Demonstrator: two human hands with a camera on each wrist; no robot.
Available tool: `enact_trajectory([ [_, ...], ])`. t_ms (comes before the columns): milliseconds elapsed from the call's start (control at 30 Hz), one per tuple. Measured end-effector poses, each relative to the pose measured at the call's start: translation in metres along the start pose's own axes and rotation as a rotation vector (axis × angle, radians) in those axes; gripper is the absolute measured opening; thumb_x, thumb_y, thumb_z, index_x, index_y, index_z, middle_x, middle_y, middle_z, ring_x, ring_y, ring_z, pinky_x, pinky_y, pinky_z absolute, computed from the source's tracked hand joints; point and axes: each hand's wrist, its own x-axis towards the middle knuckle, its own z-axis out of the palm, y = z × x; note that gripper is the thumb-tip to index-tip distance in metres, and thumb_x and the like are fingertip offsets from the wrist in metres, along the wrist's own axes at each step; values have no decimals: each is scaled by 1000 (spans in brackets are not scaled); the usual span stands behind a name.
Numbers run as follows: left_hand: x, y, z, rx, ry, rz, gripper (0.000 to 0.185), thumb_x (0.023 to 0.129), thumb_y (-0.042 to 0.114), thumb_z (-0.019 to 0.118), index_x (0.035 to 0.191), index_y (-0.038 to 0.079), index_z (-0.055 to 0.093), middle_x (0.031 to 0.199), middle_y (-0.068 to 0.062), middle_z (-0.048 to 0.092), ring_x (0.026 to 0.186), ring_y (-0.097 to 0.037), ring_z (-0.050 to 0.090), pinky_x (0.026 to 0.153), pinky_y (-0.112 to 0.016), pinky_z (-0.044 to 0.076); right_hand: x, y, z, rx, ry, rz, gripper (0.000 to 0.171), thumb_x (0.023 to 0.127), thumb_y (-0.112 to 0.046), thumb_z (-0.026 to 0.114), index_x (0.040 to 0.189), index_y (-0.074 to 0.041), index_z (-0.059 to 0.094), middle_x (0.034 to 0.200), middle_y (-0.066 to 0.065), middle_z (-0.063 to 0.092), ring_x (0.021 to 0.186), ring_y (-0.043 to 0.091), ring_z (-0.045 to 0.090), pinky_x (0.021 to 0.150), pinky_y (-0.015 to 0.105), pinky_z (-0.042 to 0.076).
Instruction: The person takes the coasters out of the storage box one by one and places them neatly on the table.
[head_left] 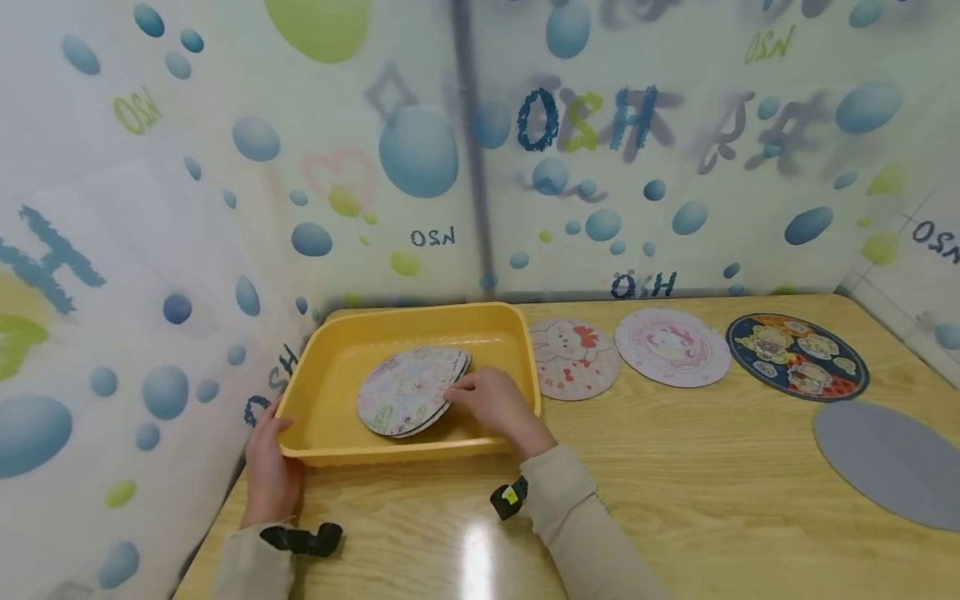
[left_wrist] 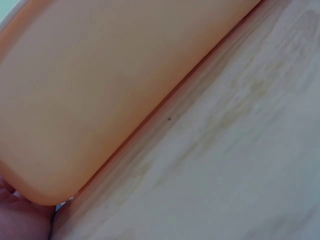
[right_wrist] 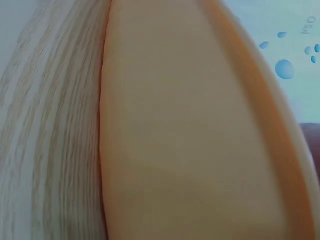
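Yellow tray (head_left: pixel 330 454) steadied by left hand (head_left: pixel 268 467)'s grip; right hand (head_left: pixel 495 404) pinches the disc stack (head_left: pixel 408 390), mid-pick; lifting one comes next.

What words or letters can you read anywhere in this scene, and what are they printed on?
"OSH": large blue and green letters on the bubble-patterned curtain.
"OSH": small, dark blue, low on the same curtain.
"OSN": small, reads mirrored, in several spots.
Round picture mats and the stack in the yellow tray: any print is too small to read.
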Motion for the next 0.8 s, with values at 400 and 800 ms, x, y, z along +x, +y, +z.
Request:
enact_trajectory([
  [400,-2,0,-1,-35,23,-22,47,93,15,30,139,20,31,142,4,24,125,-19,28,103,-31,25,7,5,1,603,78,90,17,82,-4,59,98,-4,64,84,10,62,77,25,63,69,34,52],
  [800,-1,1,1,-10,6,-13,45,93,16,31,138,22,34,142,3,24,125,-20,28,102,-31,27,1,2,1,377,-32,152,20,89,-21,52,92,-5,63,64,9,60,55,17,58,53,28,51],
])
